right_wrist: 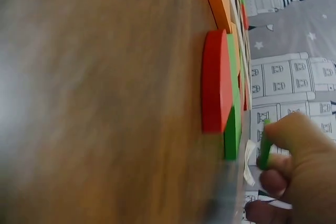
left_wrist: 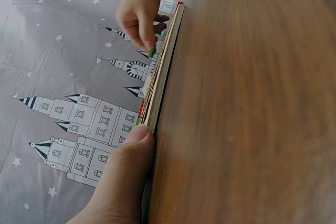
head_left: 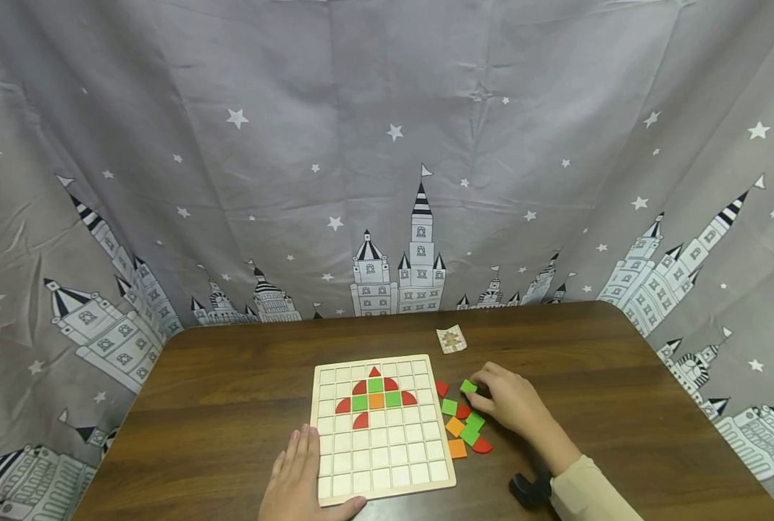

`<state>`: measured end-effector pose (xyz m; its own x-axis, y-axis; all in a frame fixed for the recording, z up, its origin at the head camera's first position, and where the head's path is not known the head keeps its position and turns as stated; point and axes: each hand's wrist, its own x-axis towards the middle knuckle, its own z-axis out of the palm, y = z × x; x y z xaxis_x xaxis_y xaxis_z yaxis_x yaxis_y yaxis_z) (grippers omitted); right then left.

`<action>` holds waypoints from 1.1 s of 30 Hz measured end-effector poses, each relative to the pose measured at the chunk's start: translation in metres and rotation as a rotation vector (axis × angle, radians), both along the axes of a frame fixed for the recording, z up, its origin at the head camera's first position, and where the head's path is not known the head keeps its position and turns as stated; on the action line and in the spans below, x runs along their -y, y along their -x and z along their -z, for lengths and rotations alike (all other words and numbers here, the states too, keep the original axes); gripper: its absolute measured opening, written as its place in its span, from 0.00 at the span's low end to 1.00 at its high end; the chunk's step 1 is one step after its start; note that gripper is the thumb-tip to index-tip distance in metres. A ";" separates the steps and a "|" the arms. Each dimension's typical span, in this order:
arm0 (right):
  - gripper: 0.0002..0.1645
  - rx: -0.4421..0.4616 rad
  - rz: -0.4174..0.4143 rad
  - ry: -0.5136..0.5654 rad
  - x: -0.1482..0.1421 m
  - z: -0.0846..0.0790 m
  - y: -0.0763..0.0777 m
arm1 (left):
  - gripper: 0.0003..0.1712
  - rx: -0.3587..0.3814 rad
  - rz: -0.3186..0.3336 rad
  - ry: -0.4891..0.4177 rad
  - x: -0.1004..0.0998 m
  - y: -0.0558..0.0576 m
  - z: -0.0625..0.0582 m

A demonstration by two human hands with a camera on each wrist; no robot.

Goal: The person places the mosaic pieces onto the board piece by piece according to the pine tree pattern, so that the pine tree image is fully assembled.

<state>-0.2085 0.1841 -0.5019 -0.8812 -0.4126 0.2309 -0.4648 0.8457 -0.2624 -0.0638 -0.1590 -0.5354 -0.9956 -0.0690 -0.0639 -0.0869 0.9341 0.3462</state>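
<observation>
A pale wooden grid board (head_left: 360, 463) lies on the table, with red, green and orange pieces set in its upper cells, such as an orange square (head_left: 376, 400). My left hand (head_left: 295, 474) rests at the board's lower left corner, fingers straight along its side and thumb by the near edge. To the right of the board, my right hand (head_left: 507, 398) pinches a green square tile (right_wrist: 265, 148) between thumb and fingers. In the left wrist view that tile appears above the board's level. Loose pieces lie beside it, including a red rounded piece (right_wrist: 215, 82) and an orange square (head_left: 457, 449).
A small patterned card (head_left: 452, 339) lies behind the board on the brown wooden table (head_left: 230, 405). Near my right wrist is a black object (head_left: 528, 490), its kind unclear. A grey curtain (head_left: 295, 87) with castles and stars hangs behind the table.
</observation>
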 end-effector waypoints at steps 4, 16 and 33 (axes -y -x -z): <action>0.14 -0.003 -0.027 0.042 0.017 -0.007 -0.002 | 0.84 0.004 -0.002 -0.004 0.000 0.000 -0.001; 0.15 -0.034 -0.288 0.033 0.091 -0.019 -0.016 | 0.85 0.009 0.003 -0.006 -0.001 -0.001 -0.003; 0.09 -0.210 -0.440 -0.194 0.132 -0.014 -0.020 | 0.81 -0.138 0.030 0.021 0.004 -0.002 0.010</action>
